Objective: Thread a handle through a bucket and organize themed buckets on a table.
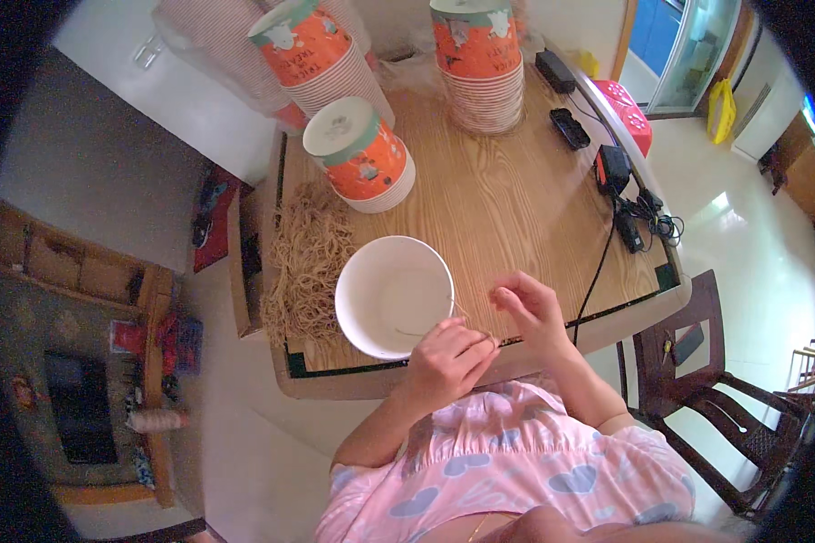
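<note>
A white paper bowl [385,271] lies tilted on the wooden table [516,208], its open mouth facing me. My left hand [448,357] rests at the bowl's lower right rim and pinches a thin tan string. My right hand [527,303] is just to the right, fingers pinched on the other end of that string. A heap of the same tan strings [306,262] lies on the table left of the bowl.
Stacks of orange-and-white paper bowls [362,154] [480,63] [312,54] stand at the table's far side. Black chargers and cables [620,195] lie along the right edge. A dark wooden chair [706,398] stands at the right, a wooden shelf [91,299] at the left.
</note>
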`<state>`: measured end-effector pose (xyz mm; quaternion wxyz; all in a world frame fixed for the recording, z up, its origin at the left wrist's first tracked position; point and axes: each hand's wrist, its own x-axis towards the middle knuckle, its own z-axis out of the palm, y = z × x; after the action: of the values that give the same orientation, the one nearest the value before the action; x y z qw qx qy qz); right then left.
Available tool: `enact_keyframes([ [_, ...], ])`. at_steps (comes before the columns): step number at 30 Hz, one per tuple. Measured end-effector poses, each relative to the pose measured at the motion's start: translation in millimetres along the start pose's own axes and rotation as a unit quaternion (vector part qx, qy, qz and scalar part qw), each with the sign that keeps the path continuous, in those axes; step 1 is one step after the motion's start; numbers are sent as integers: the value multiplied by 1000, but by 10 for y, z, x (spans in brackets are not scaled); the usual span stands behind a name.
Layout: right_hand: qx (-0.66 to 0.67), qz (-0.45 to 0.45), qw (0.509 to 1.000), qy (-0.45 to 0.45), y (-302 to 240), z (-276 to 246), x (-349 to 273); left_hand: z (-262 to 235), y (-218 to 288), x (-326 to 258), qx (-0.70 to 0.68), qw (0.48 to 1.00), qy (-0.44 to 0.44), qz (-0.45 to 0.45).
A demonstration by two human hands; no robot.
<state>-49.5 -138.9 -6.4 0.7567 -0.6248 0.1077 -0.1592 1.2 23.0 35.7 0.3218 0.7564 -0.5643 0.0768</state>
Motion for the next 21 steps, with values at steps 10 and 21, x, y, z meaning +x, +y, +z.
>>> enact_keyframes([
  [10, 123, 202, 952, -195, -186, 34, -22, -188, 108, -48, 37, 997, -59, 19],
  [21, 330, 22, 941, 77, -194, -575, 189, -702, 0, -402, 35, 978, -118, -170],
])
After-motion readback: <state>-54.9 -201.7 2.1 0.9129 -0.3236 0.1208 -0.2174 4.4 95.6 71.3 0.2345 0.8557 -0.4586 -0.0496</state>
